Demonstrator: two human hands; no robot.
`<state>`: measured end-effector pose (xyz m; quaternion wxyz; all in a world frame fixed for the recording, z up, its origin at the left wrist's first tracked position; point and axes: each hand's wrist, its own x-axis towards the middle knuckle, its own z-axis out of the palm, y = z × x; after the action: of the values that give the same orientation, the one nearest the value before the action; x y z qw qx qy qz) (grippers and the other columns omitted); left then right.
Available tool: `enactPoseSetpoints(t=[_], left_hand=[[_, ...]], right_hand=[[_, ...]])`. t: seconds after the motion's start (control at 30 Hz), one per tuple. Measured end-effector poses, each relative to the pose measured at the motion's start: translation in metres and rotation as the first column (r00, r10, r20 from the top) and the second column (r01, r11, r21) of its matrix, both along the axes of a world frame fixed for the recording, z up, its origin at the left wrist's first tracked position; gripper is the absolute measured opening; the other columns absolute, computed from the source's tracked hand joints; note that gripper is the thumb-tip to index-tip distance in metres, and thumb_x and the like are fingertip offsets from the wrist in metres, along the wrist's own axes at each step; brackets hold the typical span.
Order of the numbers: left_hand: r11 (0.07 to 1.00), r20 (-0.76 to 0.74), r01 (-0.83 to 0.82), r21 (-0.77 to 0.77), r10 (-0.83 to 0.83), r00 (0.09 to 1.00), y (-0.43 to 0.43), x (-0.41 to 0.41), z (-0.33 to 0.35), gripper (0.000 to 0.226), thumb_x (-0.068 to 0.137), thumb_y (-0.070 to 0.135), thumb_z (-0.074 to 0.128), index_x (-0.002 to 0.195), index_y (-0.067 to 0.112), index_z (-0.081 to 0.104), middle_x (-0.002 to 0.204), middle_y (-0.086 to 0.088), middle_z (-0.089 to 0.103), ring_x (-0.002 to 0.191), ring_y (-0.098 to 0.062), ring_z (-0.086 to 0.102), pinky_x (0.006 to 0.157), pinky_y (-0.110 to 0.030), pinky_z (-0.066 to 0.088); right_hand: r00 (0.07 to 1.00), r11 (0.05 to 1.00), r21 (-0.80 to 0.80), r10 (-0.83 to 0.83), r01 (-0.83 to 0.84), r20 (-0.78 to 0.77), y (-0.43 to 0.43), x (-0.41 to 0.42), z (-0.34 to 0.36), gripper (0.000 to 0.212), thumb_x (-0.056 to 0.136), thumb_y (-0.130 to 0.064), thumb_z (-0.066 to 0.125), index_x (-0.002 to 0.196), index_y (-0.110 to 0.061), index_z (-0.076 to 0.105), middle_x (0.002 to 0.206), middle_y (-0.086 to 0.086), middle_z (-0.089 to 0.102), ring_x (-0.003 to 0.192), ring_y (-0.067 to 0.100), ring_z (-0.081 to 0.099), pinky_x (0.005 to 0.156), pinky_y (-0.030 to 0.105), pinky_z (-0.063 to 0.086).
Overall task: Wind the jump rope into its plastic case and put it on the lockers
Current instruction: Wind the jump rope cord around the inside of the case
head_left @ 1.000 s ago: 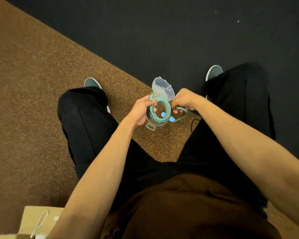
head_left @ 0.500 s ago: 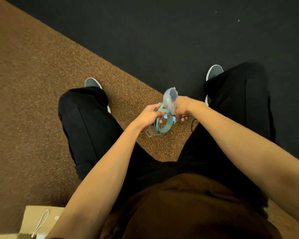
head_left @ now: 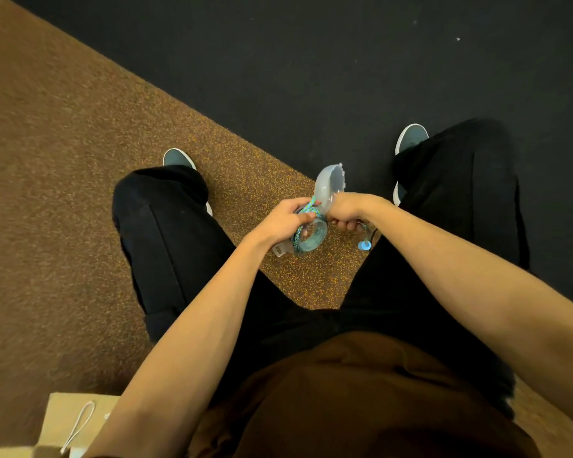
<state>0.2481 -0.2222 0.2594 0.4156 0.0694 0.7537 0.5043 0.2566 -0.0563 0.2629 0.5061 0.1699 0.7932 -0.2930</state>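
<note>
**Fingers (head_left: 306, 217) curled round the plastic case (head_left: 313, 241) and jump rope (head_left: 299, 233)**

The left hand (head_left: 283, 223) grips the clear round plastic case from the left. Its fingers wrap over the rim and across the teal-and-blue jump rope coiled inside. The right hand (head_left: 344, 211) sits just right of the case, knuckles up and fingers curled. It seems to pinch a strand of the rope, though the grip itself is hidden beneath the hand. From under that hand a short length of rope hangs to a pale blue end piece (head_left: 364, 246), dangling to the near right of the case. The hinged lid (head_left: 330, 185) stands open on the far side, tilted up above both hands. Case and rope are held in the air between the person's knees, over the line where the brown speckled carpet (head_left: 63, 166) meets the black flooring (head_left: 311, 61). A grey shoe (head_left: 176, 159) shows at the far left, another (head_left: 411, 136) at the far right. A paper bag (head_left: 76, 421) with a white cord handle lies in the near left corner.
</note>
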Motion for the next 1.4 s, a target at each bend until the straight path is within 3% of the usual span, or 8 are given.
enactPoseSetpoints(t=[0.23, 0.37, 0.67, 0.83, 0.97, 1.07, 1.23, 1.4], left_hand=[[1.000, -0.083, 0.012, 0.000, -0.012, 0.996, -0.003, 0.000, -0.006, 0.036, 0.090, -0.001, 0.054, 0.126, 0.002, 0.057, 0.113, -0.015, 0.065, 0.099, -0.014, 0.053, 0.089, -0.027, 0.045], [0.997, -0.130, 0.040, -0.066, -0.049, 0.990, -0.005, 0.000, -0.012, 0.037, 0.083, 0.019, 0.057, 0.118, 0.012, 0.064, 0.113, -0.007, 0.069, 0.103, -0.017, 0.061, 0.102, -0.042, 0.045], [0.995, -0.166, 0.032, -0.097, -0.048, 0.985, -0.005, 0.004, -0.016, 0.029, 0.084, 0.020, 0.052, 0.108, 0.012, 0.065, 0.097, -0.012, 0.070, 0.084, -0.019, 0.059, 0.087, -0.044, 0.049], [0.999, -0.081, -0.037, -0.009, 0.036, 0.996, -0.001, 0.003, -0.024, 0.014, 0.087, 0.018, 0.049, 0.093, 0.018, 0.061, 0.087, -0.006, 0.063, 0.082, -0.018, 0.054, 0.085, -0.039, 0.044], [0.989, 0.064, -0.147, 0.032, 0.145, 0.987, 0.003, 0.003, -0.031, 0.024, 0.092, 0.006, 0.044, 0.082, 0.019, 0.061, 0.082, -0.003, 0.061, 0.087, -0.022, 0.053, 0.092, -0.039, 0.039], [0.993, 0.046, -0.119, -0.023, 0.120, 0.992, 0.002, 0.003, -0.035, 0.020, 0.090, 0.012, 0.045, 0.080, 0.018, 0.061, 0.080, -0.003, 0.062, 0.087, -0.021, 0.053, 0.089, -0.039, 0.041], [0.976, -0.061, -0.128, -0.173, 0.119, 0.991, -0.003, 0.000, -0.044, 0.023, 0.094, 0.008, 0.045, 0.099, 0.005, 0.067, 0.093, -0.014, 0.066, 0.086, -0.018, 0.053, 0.089, -0.040, 0.045], [0.960, 0.039, -0.258, -0.104, 0.263, 0.964, 0.001, 0.000, -0.042, 0.022, 0.095, 0.004, 0.043, 0.088, 0.012, 0.062, 0.083, -0.017, 0.064, 0.080, -0.022, 0.054, 0.083, -0.042, 0.046]], right_hand=[[0.945, 0.932, -0.182, -0.287, 0.313, 0.155, -0.005, -0.008, 0.016, 0.036, 0.098, -0.024, 0.039, 0.062, -0.017, 0.041, 0.043, -0.004, 0.038, 0.032, 0.009, 0.032, 0.040, 0.017, 0.024], [0.933, 0.899, -0.249, -0.350, 0.360, 0.086, -0.008, -0.008, 0.017, 0.032, 0.099, -0.017, 0.039, 0.068, -0.012, 0.048, 0.053, 0.005, 0.046, 0.036, 0.014, 0.043, 0.039, 0.020, 0.032], [0.908, 0.839, -0.347, -0.392, 0.419, 0.148, -0.012, -0.008, 0.022, 0.028, 0.101, -0.011, 0.034, 0.086, 0.000, 0.054, 0.069, 0.014, 0.061, 0.050, 0.020, 0.068, 0.047, 0.025, 0.053], [0.913, 0.847, -0.343, -0.397, 0.405, 0.096, -0.012, -0.007, 0.024, 0.027, 0.102, -0.013, 0.039, 0.086, 0.001, 0.055, 0.070, 0.015, 0.060, 0.046, 0.019, 0.067, 0.045, 0.025, 0.054], [0.939, 0.893, -0.312, -0.345, 0.324, -0.012, -0.013, -0.006, 0.018, 0.025, 0.100, -0.015, 0.048, 0.087, 0.005, 0.056, 0.067, 0.017, 0.062, 0.044, 0.019, 0.066, 0.042, 0.024, 0.051], [0.950, 0.910, -0.311, -0.306, 0.273, -0.062, -0.016, -0.004, 0.017, 0.021, 0.098, -0.010, 0.049, 0.087, 0.006, 0.057, 0.065, 0.017, 0.062, 0.044, 0.019, 0.065, 0.042, 0.025, 0.050], [0.966, 0.910, -0.368, -0.242, 0.193, -0.092, -0.018, -0.001, 0.023, 0.016, 0.095, 0.002, 0.047, 0.088, 0.005, 0.061, 0.071, 0.019, 0.065, 0.047, 0.017, 0.067, 0.046, 0.024, 0.053], [0.971, 0.924, -0.361, -0.192, 0.129, -0.143, -0.019, -0.001, 0.026, 0.017, 0.091, -0.005, 0.061, 0.075, -0.004, 0.064, 0.082, 0.024, 0.072, 0.066, 0.029, 0.072, 0.053, 0.025, 0.052]])
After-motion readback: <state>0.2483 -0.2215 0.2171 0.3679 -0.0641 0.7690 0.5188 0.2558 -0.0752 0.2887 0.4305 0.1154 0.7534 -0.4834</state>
